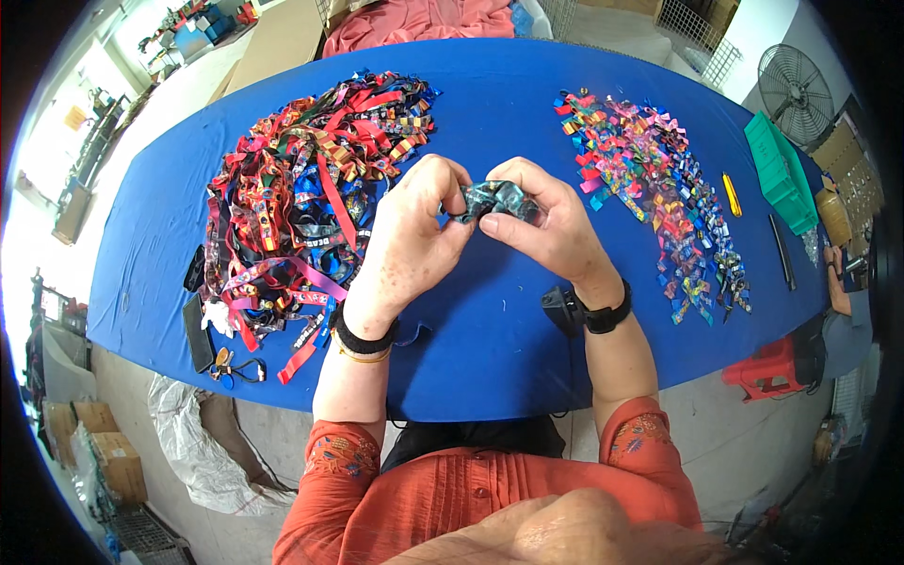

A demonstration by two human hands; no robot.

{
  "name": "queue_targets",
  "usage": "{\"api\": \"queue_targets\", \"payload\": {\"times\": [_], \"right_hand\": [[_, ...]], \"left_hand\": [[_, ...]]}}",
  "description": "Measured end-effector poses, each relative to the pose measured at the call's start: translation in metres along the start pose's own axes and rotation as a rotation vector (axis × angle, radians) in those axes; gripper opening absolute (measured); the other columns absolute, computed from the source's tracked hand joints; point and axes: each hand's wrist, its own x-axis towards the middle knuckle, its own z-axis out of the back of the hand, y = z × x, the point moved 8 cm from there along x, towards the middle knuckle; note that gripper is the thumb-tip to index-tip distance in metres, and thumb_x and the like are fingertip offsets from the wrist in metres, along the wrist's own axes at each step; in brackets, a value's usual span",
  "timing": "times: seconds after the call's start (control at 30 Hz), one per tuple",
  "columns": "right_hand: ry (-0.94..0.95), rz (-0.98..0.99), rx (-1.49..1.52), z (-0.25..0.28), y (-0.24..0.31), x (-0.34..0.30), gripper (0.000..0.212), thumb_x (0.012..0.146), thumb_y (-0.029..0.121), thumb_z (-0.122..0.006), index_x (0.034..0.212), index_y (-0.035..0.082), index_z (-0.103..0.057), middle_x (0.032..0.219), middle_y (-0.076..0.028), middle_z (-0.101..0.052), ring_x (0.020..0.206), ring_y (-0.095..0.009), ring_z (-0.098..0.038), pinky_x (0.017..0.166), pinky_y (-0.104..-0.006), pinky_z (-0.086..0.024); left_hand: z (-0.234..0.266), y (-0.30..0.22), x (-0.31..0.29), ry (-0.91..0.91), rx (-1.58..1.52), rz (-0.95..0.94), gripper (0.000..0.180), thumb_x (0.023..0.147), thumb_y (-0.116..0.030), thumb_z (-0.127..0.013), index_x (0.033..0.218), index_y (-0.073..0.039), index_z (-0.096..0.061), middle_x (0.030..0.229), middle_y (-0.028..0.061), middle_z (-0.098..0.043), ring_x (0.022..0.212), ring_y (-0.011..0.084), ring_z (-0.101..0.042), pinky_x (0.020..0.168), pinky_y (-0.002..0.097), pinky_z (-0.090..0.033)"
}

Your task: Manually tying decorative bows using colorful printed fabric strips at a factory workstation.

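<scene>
Over the middle of the blue cloth-covered table (471, 367), both hands pinch a bunched dark ribbon (493, 197) with a green and black pattern. My left hand (411, 240) grips its left end between thumb and curled fingers. The right end is pinched by my right hand (556, 224), thumb on the near side. Just left of my left hand lies a big tangled heap of printed ribbon strips (282, 202) in red, blue, black and yellow. Rows of small folded ribbon pieces (659, 188) in many colours spread out to the right of my right hand.
At the right lie a yellow cutter knife (732, 195), a black stick-like tool (782, 252) and a green crate (783, 174). A small black device (560, 309) is beside my right wrist. A dark case (199, 334) and keys (226, 369) lie near the left front edge.
</scene>
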Motion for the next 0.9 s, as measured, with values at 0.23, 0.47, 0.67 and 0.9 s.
{"api": "queue_targets", "payload": {"times": [0.23, 0.47, 0.67, 0.9], "right_hand": [[-0.006, -0.092, 0.107, -0.004, -0.01, -0.005, 0.016, 0.085, 0.007, -0.073, 0.097, 0.005, -0.062, 0.09, 0.002, -0.056, 0.078, -0.006, -0.049, 0.068, -0.0213, -0.041], [-0.02, -0.285, 0.39, 0.002, -0.018, -0.005, 0.037, 0.104, 0.038, -0.05, 0.089, 0.006, -0.061, 0.072, 0.003, -0.054, 0.062, -0.004, -0.049, 0.054, -0.0199, -0.039], [-0.014, -0.459, 0.49, 0.003, -0.027, -0.01, 0.034, 0.104, 0.034, -0.05, 0.087, 0.007, -0.061, 0.072, 0.002, -0.056, 0.054, -0.002, -0.044, 0.047, -0.0181, -0.033], [0.08, -0.526, 0.484, 0.001, -0.015, -0.014, 0.021, 0.1, 0.026, -0.057, 0.095, 0.006, -0.061, 0.073, 0.004, -0.054, 0.055, 0.0, -0.041, 0.047, -0.0161, -0.029]], "left_hand": [[0.003, -0.018, 0.0, -0.056, 0.121, -0.117, 0.028, 0.067, 0.009, -0.069, 0.078, -0.003, -0.046, 0.089, 0.0133, -0.06, 0.081, 0.0339, -0.061, 0.07, 0.0403, -0.05], [0.003, -0.036, -0.004, -0.109, 0.245, -0.389, 0.025, 0.065, 0.006, -0.069, 0.077, -0.003, -0.049, 0.094, 0.0127, -0.061, 0.08, 0.0309, -0.061, 0.076, 0.04, -0.051], [-0.012, -0.056, -0.011, -0.049, 0.357, -0.617, 0.02, 0.064, -0.007, -0.066, 0.073, -0.004, -0.048, 0.092, 0.011, -0.061, 0.083, 0.0267, -0.063, 0.083, 0.042, -0.054], [-0.011, -0.056, -0.014, -0.101, 0.385, -0.648, 0.023, 0.06, -0.009, -0.065, 0.072, -0.005, -0.045, 0.097, 0.0116, -0.061, 0.088, 0.0275, -0.064, 0.084, 0.045, -0.054]]}}
